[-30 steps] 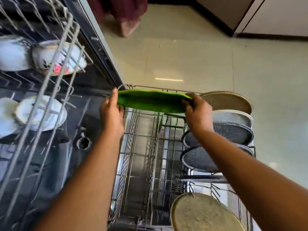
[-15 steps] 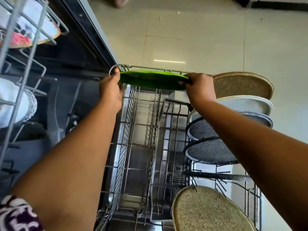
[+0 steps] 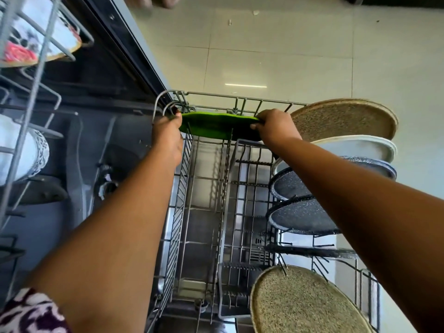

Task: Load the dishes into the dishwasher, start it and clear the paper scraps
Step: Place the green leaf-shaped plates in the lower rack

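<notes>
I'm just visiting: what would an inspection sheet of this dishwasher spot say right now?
Surface: lower rack, pulled out.
Job's things: green plate at the rack's far end; other plates standing along its right side.
Clutter: two pale bits on the tiled floor.
Grips: left hand and right hand each hold an end of the green plate.
Cables: nothing seen.
Surroundings: upper rack holding dishes, left.
</notes>
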